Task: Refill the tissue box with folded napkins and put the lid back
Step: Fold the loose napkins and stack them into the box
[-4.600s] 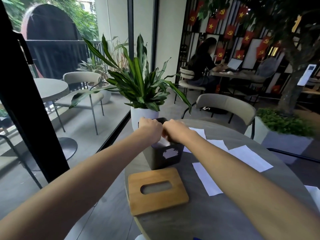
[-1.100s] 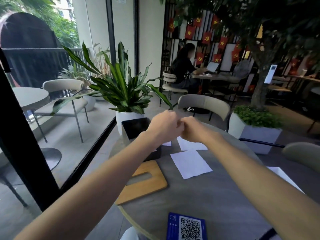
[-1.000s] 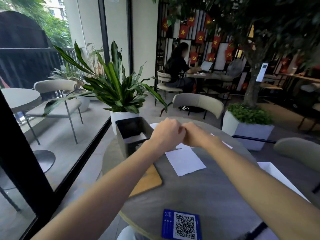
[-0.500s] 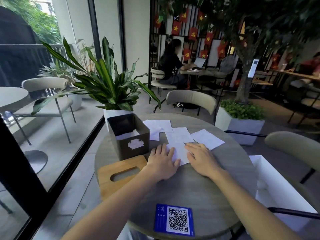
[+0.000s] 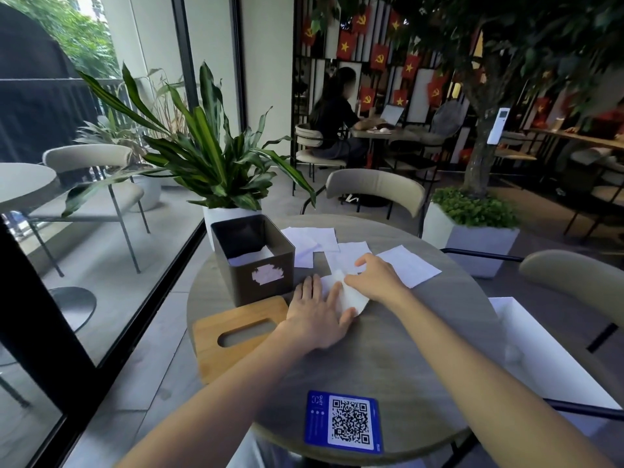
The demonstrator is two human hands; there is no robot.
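Observation:
The dark grey tissue box (image 5: 243,285) stands open at the table's left, with a folded white napkin (image 5: 250,256) lying inside. Its wooden lid (image 5: 233,329), with an oval slot, lies flat in front of the box. My left hand (image 5: 317,319) lies flat with fingers spread, pressing on a white napkin (image 5: 354,298) just right of the box. My right hand (image 5: 374,278) pinches that napkin's far edge, which is raised and curled over. Several loose napkins (image 5: 408,265) lie behind my hands.
The round grey table (image 5: 405,349) holds a blue QR card (image 5: 344,422) near its front edge. A potted plant (image 5: 216,163) stands behind the box. A beige chair (image 5: 374,189) is across the table, and a white paper bag (image 5: 540,349) is at the right.
My hands came down from fists held together in the air onto a napkin on the table. Since half a second ago, the right hand has lifted and curled the napkin's edge.

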